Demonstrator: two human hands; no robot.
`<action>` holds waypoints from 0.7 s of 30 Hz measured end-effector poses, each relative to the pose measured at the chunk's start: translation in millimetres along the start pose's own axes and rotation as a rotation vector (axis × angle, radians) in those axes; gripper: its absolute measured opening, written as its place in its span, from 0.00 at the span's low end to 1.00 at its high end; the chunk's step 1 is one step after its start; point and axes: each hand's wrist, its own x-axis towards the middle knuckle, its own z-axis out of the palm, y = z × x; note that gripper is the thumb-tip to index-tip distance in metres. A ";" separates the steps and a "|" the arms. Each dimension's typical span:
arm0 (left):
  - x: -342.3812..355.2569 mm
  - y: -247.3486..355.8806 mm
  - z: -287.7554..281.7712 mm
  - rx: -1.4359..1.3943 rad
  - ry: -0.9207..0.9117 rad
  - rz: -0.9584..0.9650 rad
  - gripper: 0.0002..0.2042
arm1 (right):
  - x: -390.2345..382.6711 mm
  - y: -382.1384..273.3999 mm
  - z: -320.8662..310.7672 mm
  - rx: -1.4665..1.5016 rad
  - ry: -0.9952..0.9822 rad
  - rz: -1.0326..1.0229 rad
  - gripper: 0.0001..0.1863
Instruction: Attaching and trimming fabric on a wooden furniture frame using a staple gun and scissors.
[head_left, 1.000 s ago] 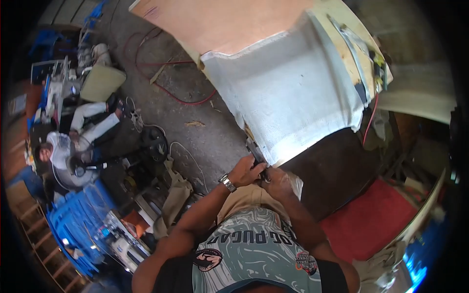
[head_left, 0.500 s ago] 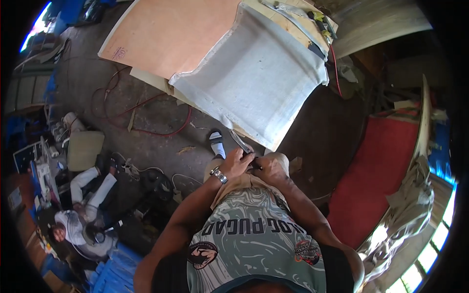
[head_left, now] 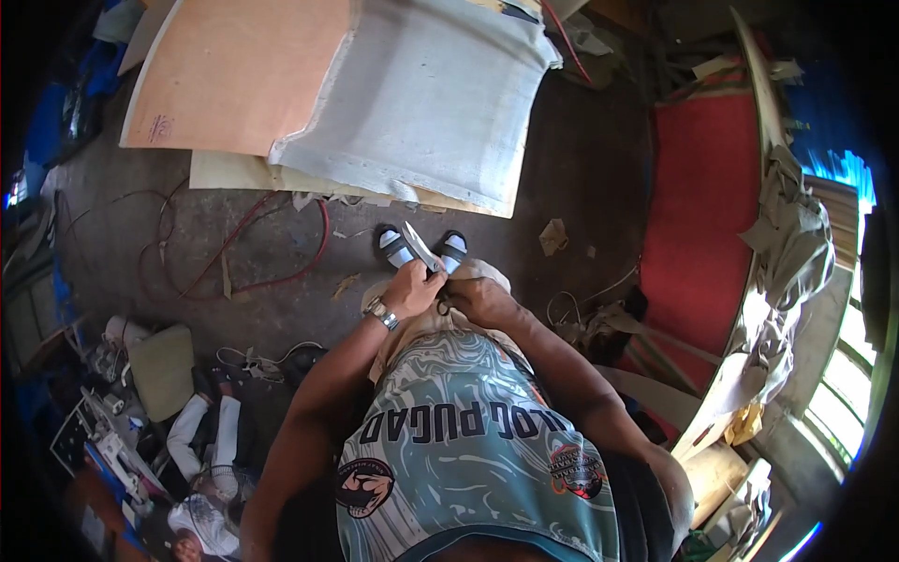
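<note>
A pair of scissors with bright metal blades points away from my body, toward my feet. My left hand, with a metal watch at its wrist, is closed round them near the base of the blades. Beside it, my right hand is closed at the dark handle end, close to my waist; its fingertips are partly hidden. Beyond the hands lies a grey-white sheet with a rough, curled edge, over a large pinkish-tan sheet on a table. Neither hand touches the sheets.
A red hose loops on the dark floor at left. A red panel stands at right, with crumpled grey cloth beside it. At lower left a person sits near a sewing machine. Scraps lie about.
My view has swung and my body has stepped back from the table, so the sheets sit farther away. Both hands still hold the scissors at my waist, with the blades now apart from the sheet's edge.
</note>
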 end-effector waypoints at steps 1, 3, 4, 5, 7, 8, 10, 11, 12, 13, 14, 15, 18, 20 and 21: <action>0.5 -4.4 5.9 -0.010 0.054 -0.003 0.09 | -6.6 -4.1 -1.5 -0.018 0.047 0.033 0.13; 7.5 -4.7 16.0 0.055 0.032 -0.080 0.08 | -14.8 -19.6 -9.0 -0.114 0.168 0.037 0.12; 13.3 -8.4 22.3 0.095 0.012 -0.078 0.08 | -18.0 -7.8 -2.9 -0.204 0.203 0.060 0.12; 15.2 -6.2 28.1 0.052 0.088 0.041 0.08 | -19.9 -16.4 -8.3 -0.249 0.206 0.083 0.12; 26.0 7.0 30.9 0.017 0.056 0.048 0.08 | -26.1 -14.3 -7.2 -0.279 0.340 0.055 0.13; 29.7 11.9 35.2 0.044 0.041 0.039 0.08 | -30.2 -14.8 -9.2 -0.276 0.380 0.073 0.14; 32.6 31.3 43.1 -0.019 0.094 0.034 0.08 | -36.0 -10.0 -13.7 -0.209 0.425 0.132 0.15; 34.2 41.5 44.1 -0.018 0.100 0.029 0.08 | -37.8 -7.3 -15.7 -0.156 0.415 0.196 0.15; 35.3 35.1 51.8 -0.030 0.113 0.060 0.10 | -38.4 -1.7 -16.5 -0.136 0.422 0.207 0.10; 36.0 32.2 54.2 -0.011 0.150 0.103 0.12 | -36.5 7.1 -18.1 -0.142 0.414 0.191 0.10; 35.4 29.1 58.8 0.003 0.175 0.144 0.14 | -39.1 17.8 -17.7 -0.040 0.351 0.229 0.08; 37.3 31.4 42.5 0.080 -0.055 -0.053 0.19 | -41.5 19.6 -20.6 0.062 0.285 0.267 0.07; 34.1 -10.1 31.4 -0.341 0.362 -0.156 0.19 | -51.4 -0.4 -47.1 0.605 0.073 0.452 0.12; 50.7 -68.6 22.7 -0.386 0.644 -0.218 0.21 | -65.4 -0.4 -50.0 0.878 0.101 0.477 0.14; 62.7 -80.5 13.6 -0.240 0.688 -0.291 0.24 | -71.3 5.6 -47.2 1.006 0.142 0.452 0.15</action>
